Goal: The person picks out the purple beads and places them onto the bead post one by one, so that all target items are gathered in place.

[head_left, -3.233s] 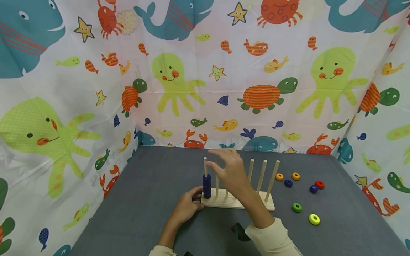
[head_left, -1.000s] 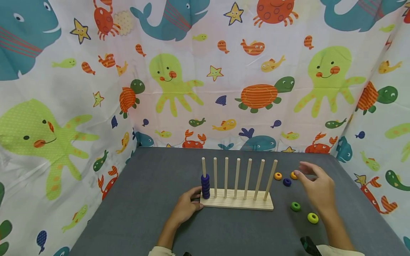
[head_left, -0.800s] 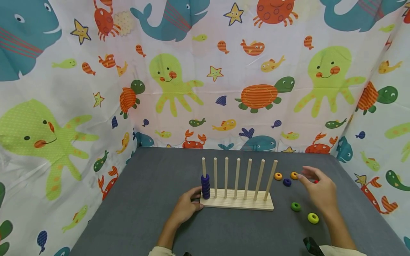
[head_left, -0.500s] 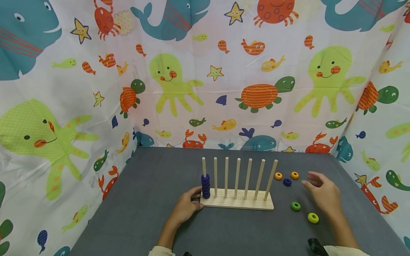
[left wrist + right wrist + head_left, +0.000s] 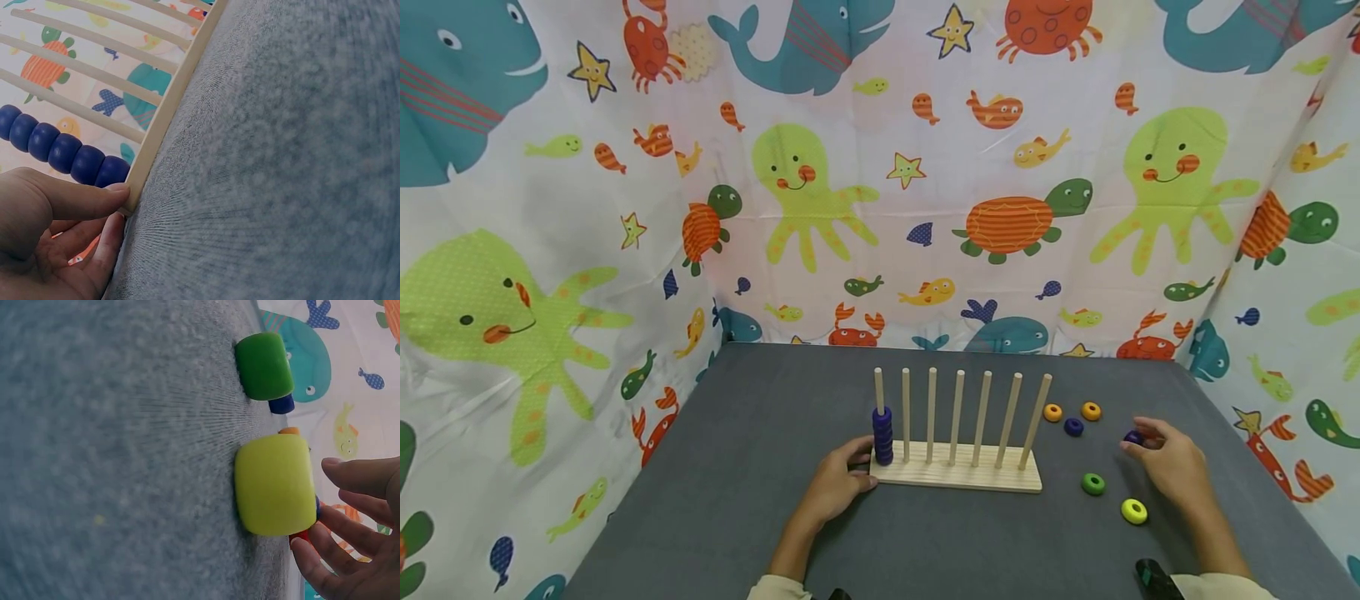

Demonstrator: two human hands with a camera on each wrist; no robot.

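A wooden peg rack with several upright pegs stands on the grey table. Blue beads are stacked on its leftmost peg; the other pegs are bare. My left hand holds the left end of the rack's base, thumb along the front edge in the left wrist view. To the right of the rack, my right hand is around a loose blue bead. In the right wrist view the thumb stands apart from the fingers, and a yellow bead hides most of that blue bead.
Loose beads lie right of the rack: two orange beads, another blue bead, a green bead and the yellow one. A red bead shows by my right fingers. A sea-animal curtain surrounds the table.
My right hand has left the leftmost peg, crossed to the loose beads on the right, then come down and nearer to the blue bead. My left hand stays on the rack.
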